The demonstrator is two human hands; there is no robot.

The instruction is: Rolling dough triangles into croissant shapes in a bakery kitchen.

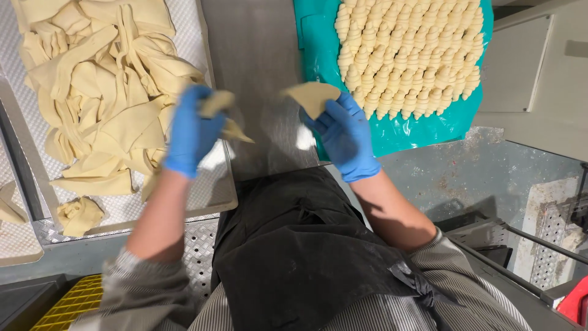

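Both my hands wear blue gloves. My left hand (191, 130) grips a pale dough triangle (219, 109) just right of a metal tray (215, 195) piled with cut dough triangles (98, 92). My right hand (344, 135) holds another flat dough piece (312, 97) above the steel worktop (257, 55). The piece hangs at the left edge of a teal sheet (404, 132) covered with several rows of rolled croissants (407, 55). The two hands are apart, a hand's width of worktop between them.
A black apron (294, 245) hangs below my arms. A second tray edge (12, 245) shows at far left, with a yellow grating (67, 303) beneath. Grey machine panels (539, 73) and perforated metal parts (551, 245) stand on the right.
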